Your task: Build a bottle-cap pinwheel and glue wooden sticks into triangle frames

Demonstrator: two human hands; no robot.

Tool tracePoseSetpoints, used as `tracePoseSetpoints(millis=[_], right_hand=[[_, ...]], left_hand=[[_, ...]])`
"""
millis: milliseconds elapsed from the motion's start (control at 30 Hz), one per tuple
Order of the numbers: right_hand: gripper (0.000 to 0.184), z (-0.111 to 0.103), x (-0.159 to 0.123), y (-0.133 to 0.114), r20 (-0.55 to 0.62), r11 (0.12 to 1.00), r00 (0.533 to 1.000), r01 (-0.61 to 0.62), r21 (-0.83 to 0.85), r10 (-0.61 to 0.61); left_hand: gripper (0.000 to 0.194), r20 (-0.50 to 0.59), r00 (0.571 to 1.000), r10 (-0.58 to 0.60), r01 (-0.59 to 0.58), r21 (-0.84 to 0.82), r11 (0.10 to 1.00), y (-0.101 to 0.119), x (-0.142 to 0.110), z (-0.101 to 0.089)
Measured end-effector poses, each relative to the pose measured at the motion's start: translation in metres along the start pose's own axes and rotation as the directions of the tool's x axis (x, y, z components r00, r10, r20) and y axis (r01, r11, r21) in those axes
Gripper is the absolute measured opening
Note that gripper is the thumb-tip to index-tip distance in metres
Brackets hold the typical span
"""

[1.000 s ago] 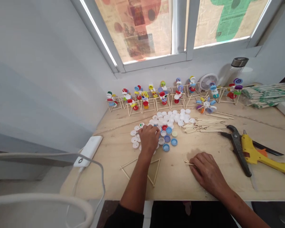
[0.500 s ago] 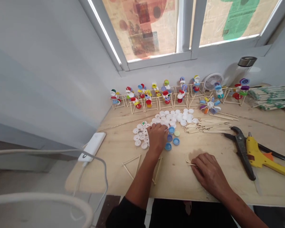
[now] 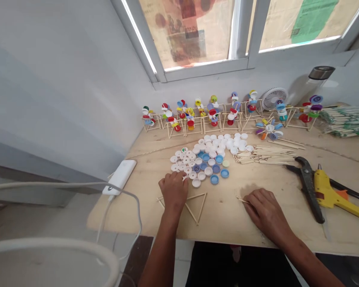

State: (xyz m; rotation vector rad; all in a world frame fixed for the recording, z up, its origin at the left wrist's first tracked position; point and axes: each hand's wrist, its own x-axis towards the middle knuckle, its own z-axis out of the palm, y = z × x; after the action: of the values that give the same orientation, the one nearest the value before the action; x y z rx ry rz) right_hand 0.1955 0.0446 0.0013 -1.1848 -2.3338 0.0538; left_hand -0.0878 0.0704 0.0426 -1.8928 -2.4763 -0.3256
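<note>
My left hand (image 3: 174, 190) is at the near left edge of a spread of bottle caps (image 3: 208, 171), its fingers curled downward. What they close on, if anything, is hidden. Below and partly behind this hand lie triangular frames of wooden sticks (image 3: 202, 208) on the table. My right hand (image 3: 263, 209) rests on the wood further right, closed on thin wooden sticks (image 3: 242, 199) whose tips poke out past the thumb. Most caps are white, some with a hole in the middle; several blue ones (image 3: 214, 179) sit at the right.
Wheels of coloured caps on stick frames (image 3: 214, 119) line the back by the window. A stick pile (image 3: 267, 154), pliers (image 3: 309, 191) and a yellow glue gun (image 3: 327, 189) lie right. A small fan (image 3: 274, 98) and bottle (image 3: 318, 81) stand behind; a white power bank (image 3: 121, 177) lies left.
My left hand has moved left and toward me, off the middle of the caps, uncovering blue and white ones. My right hand stays in place with the sticks. The view has shifted slightly.
</note>
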Motion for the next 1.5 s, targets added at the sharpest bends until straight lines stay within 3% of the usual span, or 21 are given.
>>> tracePoseSetpoints(millis=[367, 833, 967, 1100, 1267, 1400, 1500], right_hand=[[0.014, -0.001, 0.002, -0.002, -0.027, 0.999, 0.999, 0.017, -0.033, -0.018], [0.011, -0.002, 0.002, -0.002, -0.007, 0.999, 1.000, 0.010, -0.042, -0.010], [0.012, -0.001, 0.002, -0.002, -0.004, 0.999, 1.000, 0.010, -0.042, -0.010], [0.013, -0.001, 0.002, -0.001, -0.002, 0.999, 1.000, 0.008, -0.049, -0.008], [0.014, -0.002, 0.003, -0.002, 0.006, 0.998, 1.000, -0.002, -0.056, 0.002], [0.016, -0.002, 0.003, -0.003, 0.008, 0.998, 1.000, -0.004, -0.062, 0.004], [0.016, -0.001, 0.003, -0.002, 0.013, 0.998, 1.000, -0.009, -0.061, 0.010]], left_hand=[[0.026, 0.033, 0.998, 0.056, -0.056, -0.003, 0.998, -0.004, 0.003, 0.007], [0.030, -0.037, 0.996, 0.080, -0.084, -0.134, 0.987, -0.008, -0.001, 0.009], [0.029, -0.144, 0.981, 0.129, -0.164, -0.272, 0.948, 0.003, -0.010, 0.003], [0.033, -0.127, 0.972, 0.199, -0.231, -0.336, 0.913, 0.022, -0.011, 0.005], [0.039, -0.043, 0.972, 0.230, -0.232, -0.307, 0.923, 0.032, -0.005, 0.011], [0.033, -0.086, 0.981, 0.172, -0.186, -0.200, 0.962, 0.023, -0.015, 0.006], [0.037, -0.058, 0.989, 0.133, -0.137, -0.084, 0.987, 0.017, -0.023, 0.004]])
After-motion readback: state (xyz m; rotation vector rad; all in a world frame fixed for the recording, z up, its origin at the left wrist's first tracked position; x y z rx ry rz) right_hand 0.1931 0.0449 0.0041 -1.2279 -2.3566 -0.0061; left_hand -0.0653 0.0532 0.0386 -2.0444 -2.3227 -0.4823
